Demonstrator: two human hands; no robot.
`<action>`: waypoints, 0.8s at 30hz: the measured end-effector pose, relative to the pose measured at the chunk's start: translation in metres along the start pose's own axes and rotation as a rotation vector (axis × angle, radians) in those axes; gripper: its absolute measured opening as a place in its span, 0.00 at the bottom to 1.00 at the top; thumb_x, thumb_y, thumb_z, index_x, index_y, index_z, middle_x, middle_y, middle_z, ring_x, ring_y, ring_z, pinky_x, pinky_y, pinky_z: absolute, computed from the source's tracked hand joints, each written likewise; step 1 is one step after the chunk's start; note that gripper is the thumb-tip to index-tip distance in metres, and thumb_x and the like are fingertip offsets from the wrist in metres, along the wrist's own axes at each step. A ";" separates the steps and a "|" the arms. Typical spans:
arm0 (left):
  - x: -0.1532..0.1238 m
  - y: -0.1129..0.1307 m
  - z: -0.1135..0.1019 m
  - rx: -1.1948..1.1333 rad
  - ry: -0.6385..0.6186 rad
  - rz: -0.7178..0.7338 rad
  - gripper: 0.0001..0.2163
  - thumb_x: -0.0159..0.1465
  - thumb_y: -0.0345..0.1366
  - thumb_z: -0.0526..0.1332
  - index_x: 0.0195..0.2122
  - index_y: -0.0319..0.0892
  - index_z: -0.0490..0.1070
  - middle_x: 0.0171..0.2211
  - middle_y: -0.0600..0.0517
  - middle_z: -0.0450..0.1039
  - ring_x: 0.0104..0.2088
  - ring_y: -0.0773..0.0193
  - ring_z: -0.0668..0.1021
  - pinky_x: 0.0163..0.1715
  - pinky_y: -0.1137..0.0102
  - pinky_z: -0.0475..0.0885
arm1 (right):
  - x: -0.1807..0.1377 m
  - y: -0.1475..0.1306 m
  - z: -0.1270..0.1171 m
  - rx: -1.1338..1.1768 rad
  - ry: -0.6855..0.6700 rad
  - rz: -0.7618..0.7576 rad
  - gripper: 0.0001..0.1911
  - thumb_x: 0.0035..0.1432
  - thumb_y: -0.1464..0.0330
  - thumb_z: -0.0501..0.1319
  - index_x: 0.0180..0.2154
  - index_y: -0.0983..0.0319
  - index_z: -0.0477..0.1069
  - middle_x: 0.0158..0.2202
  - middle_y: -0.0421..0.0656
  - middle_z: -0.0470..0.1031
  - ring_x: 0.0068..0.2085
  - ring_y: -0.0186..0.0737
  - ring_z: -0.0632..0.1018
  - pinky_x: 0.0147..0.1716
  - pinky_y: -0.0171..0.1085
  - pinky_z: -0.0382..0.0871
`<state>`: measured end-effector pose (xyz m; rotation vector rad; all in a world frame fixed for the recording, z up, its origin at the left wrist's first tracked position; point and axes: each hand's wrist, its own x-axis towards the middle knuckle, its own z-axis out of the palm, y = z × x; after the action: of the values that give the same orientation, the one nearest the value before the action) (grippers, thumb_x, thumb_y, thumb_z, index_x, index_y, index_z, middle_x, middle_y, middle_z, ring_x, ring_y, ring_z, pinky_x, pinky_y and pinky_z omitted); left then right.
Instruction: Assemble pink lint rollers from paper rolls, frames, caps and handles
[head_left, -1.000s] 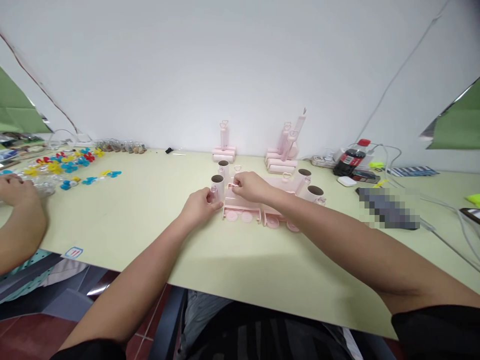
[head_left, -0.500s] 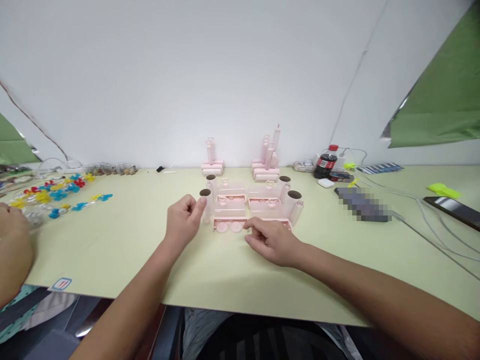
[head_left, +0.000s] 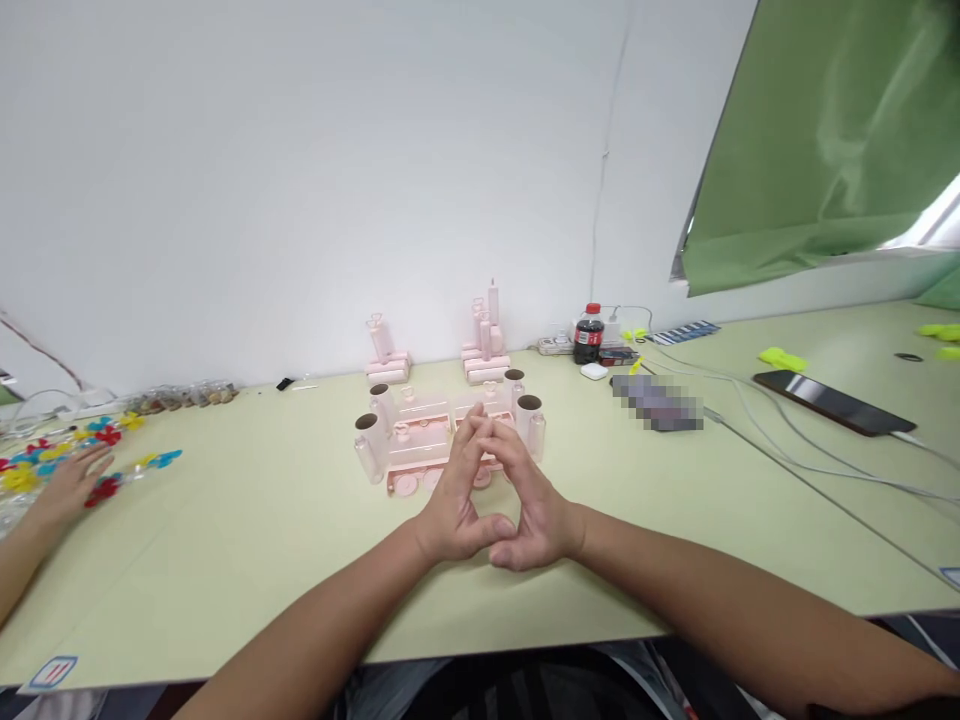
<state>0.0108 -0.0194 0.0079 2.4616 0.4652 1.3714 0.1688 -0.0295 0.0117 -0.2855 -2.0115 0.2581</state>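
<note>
My left hand [head_left: 459,505] and my right hand [head_left: 534,505] meet over the front of the table, fingertips and thumbs touching around a gap. Both are open and hold nothing. Just behind them stand pale pink boxes with clear covers [head_left: 420,446], partly hidden by my fingers. Round pink discs [head_left: 406,485] show along the front one. White cardboard-like tubes with brown insides, such as the left one [head_left: 369,440] and the right one [head_left: 529,415], stand at both sides, with slim clear pink bottles [head_left: 369,462] by them.
Pink pieces are stacked by the wall at left [head_left: 388,365] and right [head_left: 486,362]. A cola bottle [head_left: 589,335], a blurred dark device [head_left: 658,402], a phone [head_left: 832,402] and cables lie rightward. At far left, another person's hand [head_left: 71,485] is among colourful plastic pieces [head_left: 105,488].
My two hands have come together from apart, and their fingers have straightened. The view has turned to the right. The other person's hand now reaches among the colourful pieces.
</note>
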 end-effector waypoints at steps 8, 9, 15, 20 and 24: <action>-0.014 -0.005 -0.009 0.105 -0.034 -0.122 0.35 0.66 0.43 0.58 0.70 0.53 0.40 0.70 0.44 0.43 0.69 0.49 0.51 0.66 0.47 0.51 | 0.021 0.015 -0.050 -0.525 0.139 0.240 0.15 0.59 0.63 0.59 0.47 0.59 0.69 0.50 0.52 0.73 0.54 0.54 0.71 0.55 0.53 0.60; -0.013 -0.003 -0.009 0.121 -0.041 -0.134 0.34 0.66 0.41 0.58 0.70 0.53 0.42 0.70 0.44 0.45 0.69 0.50 0.52 0.65 0.48 0.52 | 0.023 0.020 -0.058 -0.631 0.127 0.346 0.14 0.59 0.62 0.58 0.45 0.60 0.71 0.48 0.52 0.75 0.53 0.54 0.72 0.55 0.53 0.60; -0.011 0.002 -0.004 0.159 -0.095 -0.151 0.32 0.66 0.38 0.59 0.69 0.54 0.46 0.69 0.45 0.49 0.68 0.50 0.55 0.64 0.48 0.56 | 0.023 0.041 -0.065 -0.847 -0.133 0.840 0.32 0.56 0.55 0.59 0.57 0.65 0.63 0.45 0.54 0.77 0.47 0.59 0.74 0.47 0.51 0.61; -0.011 0.001 -0.004 0.213 -0.100 -0.207 0.31 0.66 0.39 0.59 0.68 0.53 0.48 0.68 0.44 0.50 0.68 0.49 0.55 0.64 0.47 0.55 | 0.018 0.046 -0.055 -0.860 -0.153 0.873 0.33 0.57 0.59 0.58 0.61 0.66 0.57 0.40 0.52 0.79 0.43 0.57 0.76 0.43 0.46 0.62; -0.009 0.000 -0.004 0.231 -0.067 -0.236 0.28 0.66 0.39 0.58 0.66 0.52 0.52 0.67 0.44 0.54 0.67 0.49 0.58 0.63 0.47 0.57 | 0.016 0.049 -0.057 -0.828 -0.069 0.831 0.30 0.58 0.62 0.57 0.60 0.64 0.58 0.43 0.52 0.78 0.44 0.56 0.75 0.45 0.49 0.62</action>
<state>0.0027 -0.0233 0.0028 2.5202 0.9113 1.1939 0.2169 0.0252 0.0355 -1.6521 -1.8703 -0.0799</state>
